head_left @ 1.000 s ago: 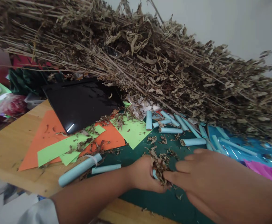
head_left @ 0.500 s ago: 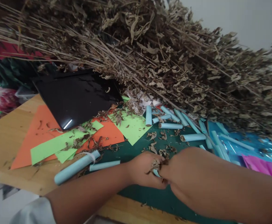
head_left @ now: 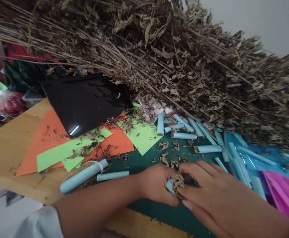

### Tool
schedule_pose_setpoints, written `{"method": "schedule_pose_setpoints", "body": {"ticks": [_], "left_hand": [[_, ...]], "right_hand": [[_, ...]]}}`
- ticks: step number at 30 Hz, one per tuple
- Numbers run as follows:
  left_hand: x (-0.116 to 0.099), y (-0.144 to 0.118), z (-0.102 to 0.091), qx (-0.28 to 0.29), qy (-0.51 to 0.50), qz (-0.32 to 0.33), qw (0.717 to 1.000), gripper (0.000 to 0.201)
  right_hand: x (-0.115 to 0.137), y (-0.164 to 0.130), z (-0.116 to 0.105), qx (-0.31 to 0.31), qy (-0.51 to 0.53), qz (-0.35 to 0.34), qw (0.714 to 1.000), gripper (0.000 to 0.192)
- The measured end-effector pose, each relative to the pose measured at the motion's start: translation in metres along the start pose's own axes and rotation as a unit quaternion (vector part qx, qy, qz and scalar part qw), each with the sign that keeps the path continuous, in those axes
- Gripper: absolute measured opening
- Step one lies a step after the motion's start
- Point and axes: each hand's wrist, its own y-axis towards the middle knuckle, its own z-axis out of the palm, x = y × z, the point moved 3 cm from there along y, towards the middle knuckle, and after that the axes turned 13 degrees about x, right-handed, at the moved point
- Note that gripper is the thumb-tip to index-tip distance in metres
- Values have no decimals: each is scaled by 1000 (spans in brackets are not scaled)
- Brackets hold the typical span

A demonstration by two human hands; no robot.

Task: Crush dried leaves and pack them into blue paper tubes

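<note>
The left hand (head_left: 156,185) is covering most of the blue paper tube (head_left: 170,185); crumbled dry leaves (head_left: 177,181) are hiding its open end beside the right hand (head_left: 208,191).

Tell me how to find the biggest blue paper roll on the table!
Start at the shiny black tray under the pile of dried plants. Go down past the orange paper and green paper to the wooden table edge. The biggest blue roll lies there, thicker than the thin roll beside it, with a white band around it.
</note>
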Motion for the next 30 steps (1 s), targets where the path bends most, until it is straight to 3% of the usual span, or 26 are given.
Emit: {"method": "schedule_pose_setpoints", "body": {"ticks": [8, 13, 18, 21, 25, 30], "left_hand": [[-5, 0, 1, -6, -15, 13, 1000, 9], [-9, 3, -1, -9, 19, 10, 1000, 9], [-5, 2, -1, -1, -8, 1, 1000, 12], [-4, 0, 0, -9, -23, 19, 1000, 11], [-8, 0, -1, -33, -59, 44, 997, 9], [-12, 1, -2, -10, -57, 14, 998, 7]], "right_hand": [[2, -2, 6, -102, 26, -87, 991, 25], [1, 1, 2, -157, 59, -52, 984, 19], [-3, -1, 7, -152, 97, -59, 982, 13], [-5, -6, 6, -154, 65, -40, 985, 20], [-4, -9, 1, -101, 4, -22, 995, 32], [-5, -2, -8, -28, -56, -112, 992, 25]]}}
